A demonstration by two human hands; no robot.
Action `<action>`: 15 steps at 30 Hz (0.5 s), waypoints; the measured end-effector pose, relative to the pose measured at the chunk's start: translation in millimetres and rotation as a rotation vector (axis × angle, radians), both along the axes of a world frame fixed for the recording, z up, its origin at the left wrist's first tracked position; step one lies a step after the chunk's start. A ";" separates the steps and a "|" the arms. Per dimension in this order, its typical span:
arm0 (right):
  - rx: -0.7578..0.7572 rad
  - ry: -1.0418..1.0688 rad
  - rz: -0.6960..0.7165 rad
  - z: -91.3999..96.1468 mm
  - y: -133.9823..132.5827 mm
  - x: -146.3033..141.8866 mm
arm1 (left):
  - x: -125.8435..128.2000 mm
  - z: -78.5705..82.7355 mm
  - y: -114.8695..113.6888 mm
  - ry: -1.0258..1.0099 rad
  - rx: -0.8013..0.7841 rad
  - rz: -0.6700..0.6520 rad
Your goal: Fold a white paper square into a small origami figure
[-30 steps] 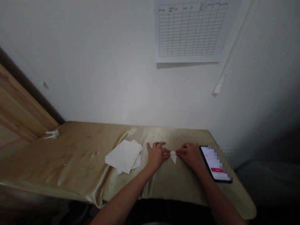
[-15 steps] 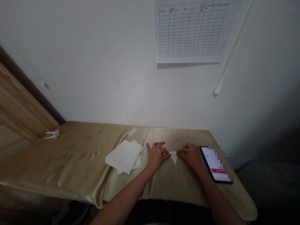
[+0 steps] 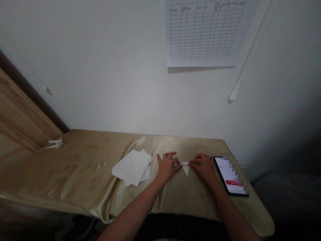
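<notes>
A small folded piece of white paper (image 3: 185, 169) lies on the gold tablecloth, its pointed end toward me and a flat folded edge at the top. My left hand (image 3: 168, 166) pinches its upper left corner between thumb and index finger, the other fingers spread. At the upper right corner, my right hand (image 3: 203, 166) pinches the paper with its fingertips. Left of my left hand rests a loose stack of white paper sheets (image 3: 132, 166), some turned at angles beneath the top one.
A phone (image 3: 229, 177) with a lit screen lies right of my right hand, partly blurred out. White paper scraps (image 3: 55, 144) sit at the table's far left, by a wooden panel (image 3: 20, 117). A printed table sheet (image 3: 200, 33) hangs on the wall behind.
Almost nothing differs. Both hands keep their pinch on the folded paper in the same place, and the view has shifted very slightly.
</notes>
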State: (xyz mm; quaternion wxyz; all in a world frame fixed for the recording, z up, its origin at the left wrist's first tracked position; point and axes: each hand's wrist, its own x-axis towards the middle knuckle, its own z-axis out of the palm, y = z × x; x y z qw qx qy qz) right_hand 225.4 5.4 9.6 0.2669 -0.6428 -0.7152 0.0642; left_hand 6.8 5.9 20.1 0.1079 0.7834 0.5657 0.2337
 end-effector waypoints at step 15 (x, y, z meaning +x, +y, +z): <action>-0.042 0.041 0.009 -0.2 2.5 -1.6 | 4.4 -0.8 -0.1 0.033 -0.021 0.012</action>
